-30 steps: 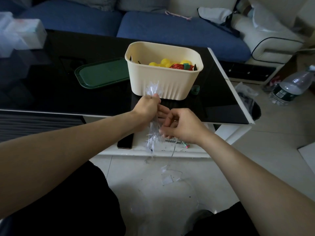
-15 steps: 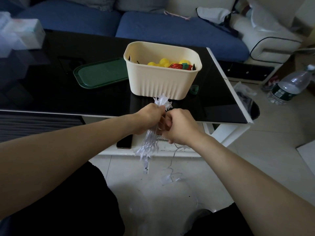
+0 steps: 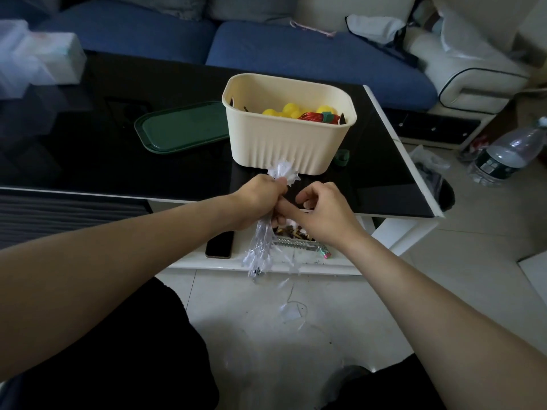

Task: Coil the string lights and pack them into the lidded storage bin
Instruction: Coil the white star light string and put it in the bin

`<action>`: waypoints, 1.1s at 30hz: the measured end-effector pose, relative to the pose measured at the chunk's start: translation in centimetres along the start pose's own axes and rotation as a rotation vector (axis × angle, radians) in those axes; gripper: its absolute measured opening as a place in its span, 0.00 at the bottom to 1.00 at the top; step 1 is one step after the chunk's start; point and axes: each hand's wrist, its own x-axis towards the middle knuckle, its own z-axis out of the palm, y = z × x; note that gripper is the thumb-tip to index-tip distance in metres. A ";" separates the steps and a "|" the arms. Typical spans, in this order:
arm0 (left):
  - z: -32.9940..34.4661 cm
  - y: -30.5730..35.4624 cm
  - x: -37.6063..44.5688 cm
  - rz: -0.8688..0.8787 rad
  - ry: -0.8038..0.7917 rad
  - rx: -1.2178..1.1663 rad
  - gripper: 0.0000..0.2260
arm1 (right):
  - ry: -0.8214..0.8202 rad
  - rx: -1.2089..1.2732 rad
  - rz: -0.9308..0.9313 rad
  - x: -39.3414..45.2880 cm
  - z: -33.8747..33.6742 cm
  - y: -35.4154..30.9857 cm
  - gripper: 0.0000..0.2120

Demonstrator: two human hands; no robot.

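Your left hand (image 3: 260,202) grips the bunched string lights (image 3: 262,247) in a fist just near of the cream bin (image 3: 284,149), with a clear tuft sticking out above the knuckles and the rest hanging down past the table (image 3: 88,161) edge toward the floor. Your right hand (image 3: 325,214) sits just right of it with fingers curled, its index finger reaching to the bundle, though you cannot tell whether it holds a strand. The bin stands open with yellow and red pieces inside, and the green lid (image 3: 183,128) lies flat to its left.
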 end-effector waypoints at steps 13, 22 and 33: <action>-0.7 1.3 -0.7 0.127 0.050 -0.303 0.13 | -0.383 0.352 0.333 0.3 -0.9 0.7 0.35; -0.8 1.2 -0.6 0.117 0.075 -0.308 0.13 | -0.303 0.751 0.282 0.1 -2.1 0.3 0.10; -0.7 0.8 0.3 0.093 0.170 -0.336 0.13 | -0.288 0.835 0.144 -0.3 -3.5 0.3 0.10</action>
